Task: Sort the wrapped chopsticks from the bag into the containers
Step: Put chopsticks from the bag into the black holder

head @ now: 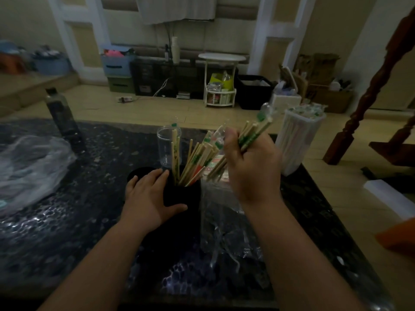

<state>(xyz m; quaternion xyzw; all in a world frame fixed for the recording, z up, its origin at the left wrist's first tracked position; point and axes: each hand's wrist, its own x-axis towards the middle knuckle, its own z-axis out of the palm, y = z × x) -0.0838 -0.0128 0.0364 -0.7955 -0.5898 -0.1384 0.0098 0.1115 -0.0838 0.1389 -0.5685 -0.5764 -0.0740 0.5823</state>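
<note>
Fingers of our right hand [251,169] are curled tight round a bunch of wrapped chopsticks [254,134], and the bunch sticks up and away from us, over the bag [224,223]. Our left hand [147,198] rests on the side of the black cup [183,198]; its fingers [155,178] lie nearly straight and a little apart against the cup, and the thumb points across the front. The cup stands in the middle of the dark table [67,232], and more chopsticks fan out of its top. The bag is clear and crinkly and lies flat just right of the cup, under our right arm; our hand hides its far end. Behind the cup stands a clear jar [165,149] with a few chopsticks in it. A round black thing [138,175] sits just behind our left hand, and we cannot tell what it is. Far right on the table is a tall white tub [296,144], packed full of long wrapped things to the top. On the left lies a heap of clear plastic [29,169], and a dark bottle [61,117] stands behind it. A brown wooden post [372,93] leans across the right side and hides some floor. On the floor past the table we see a small white stand [221,86] and some boxes [116,68] by the wall.
</note>
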